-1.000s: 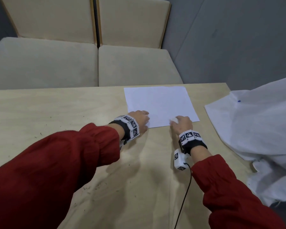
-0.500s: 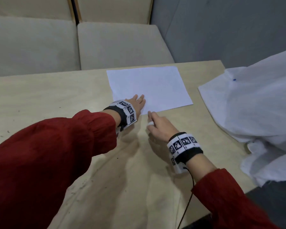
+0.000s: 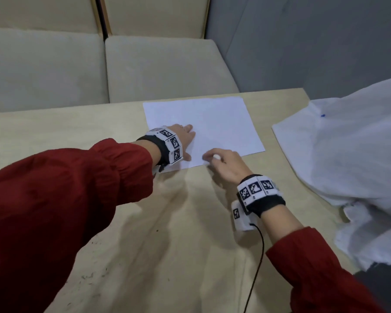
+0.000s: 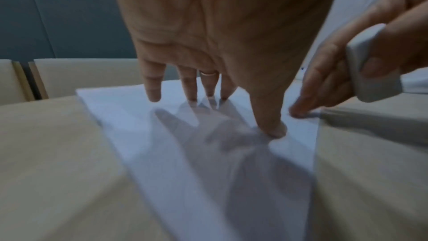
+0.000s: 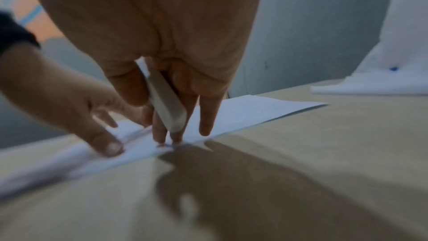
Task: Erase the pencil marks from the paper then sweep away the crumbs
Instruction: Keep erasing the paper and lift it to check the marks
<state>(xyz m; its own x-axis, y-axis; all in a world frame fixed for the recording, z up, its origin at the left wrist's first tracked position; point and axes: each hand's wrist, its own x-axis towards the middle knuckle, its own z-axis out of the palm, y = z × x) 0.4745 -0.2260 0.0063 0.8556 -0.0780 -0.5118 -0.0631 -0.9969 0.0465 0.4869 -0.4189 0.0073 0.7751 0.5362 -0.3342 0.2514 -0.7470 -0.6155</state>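
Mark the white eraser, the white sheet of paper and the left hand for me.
white eraser (image 4: 370, 65): left wrist view, on its broad flat face.
white sheet of paper (image 3: 212, 118): head view, on its bare middle.
left hand (image 3: 185, 138): head view, on the back of the hand, flat on the paper.

White paper (image 3: 212, 123), red sleeves (image 3: 66, 199)

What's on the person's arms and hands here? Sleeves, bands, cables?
Both arms wear loose red sleeves gathered at the cuffs. Each wrist carries a black strap with a white band of square black-and-white markers: left band, right band. A white camera block hangs under the right wrist, with a black cable trailing toward the person. The left hand has a thin ring.
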